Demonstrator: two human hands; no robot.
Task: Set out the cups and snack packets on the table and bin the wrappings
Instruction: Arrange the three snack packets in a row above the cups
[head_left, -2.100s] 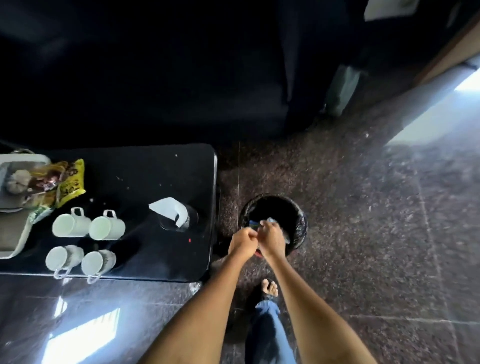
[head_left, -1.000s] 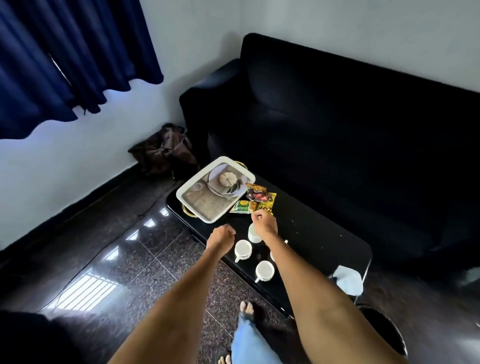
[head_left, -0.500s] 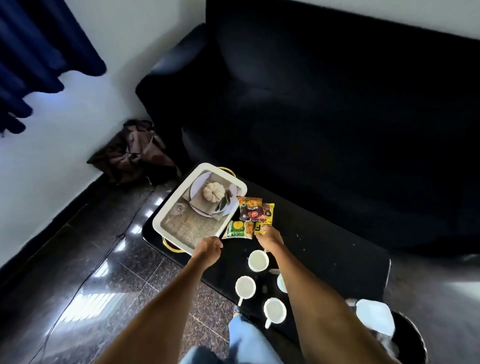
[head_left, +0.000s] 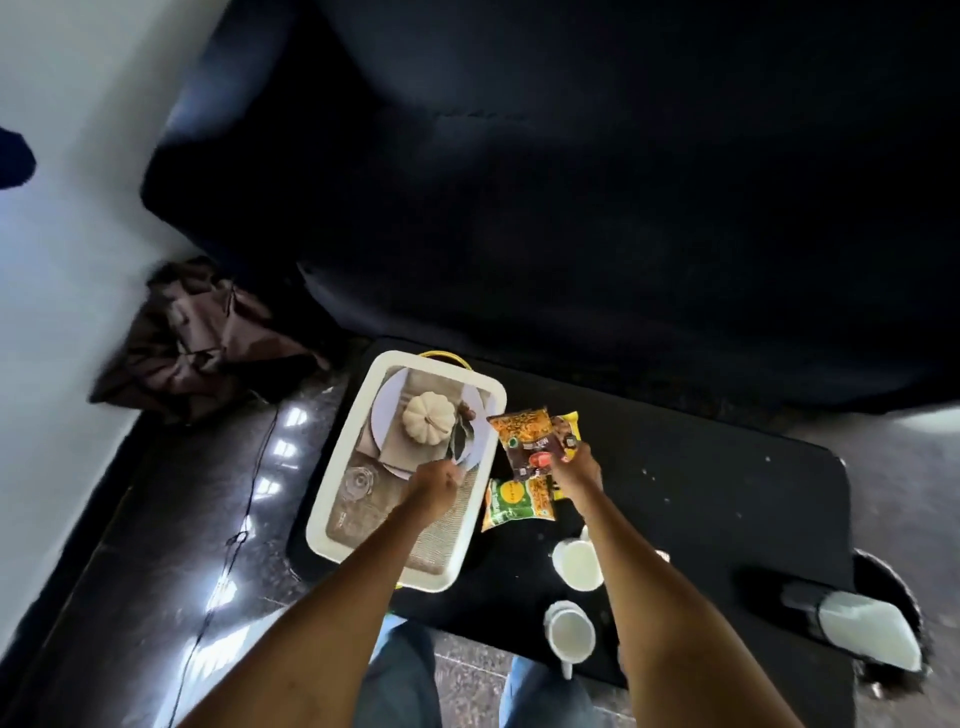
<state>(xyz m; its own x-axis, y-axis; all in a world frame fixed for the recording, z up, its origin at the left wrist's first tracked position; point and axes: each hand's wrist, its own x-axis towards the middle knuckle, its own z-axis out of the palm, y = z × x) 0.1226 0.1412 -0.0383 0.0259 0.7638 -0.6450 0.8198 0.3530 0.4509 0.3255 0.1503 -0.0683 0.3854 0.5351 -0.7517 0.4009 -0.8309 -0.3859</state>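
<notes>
Table (head_left: 701, 493) black, glossy — sofa (head_left: 571, 208) behind, tiled floor (head_left: 156, 545).

Dark navy sofa (head_left: 571, 197) across the far side, behind a glossy black tabletop (head_left: 701, 499). White wall (head_left: 57, 249) at left, with a crumpled brown bag (head_left: 192, 338) at its foot. Polished dark stone floor (head_left: 171, 545) below, streaked with bright window reflections; thin black cable (head_left: 244, 519) trailing over it.
</notes>
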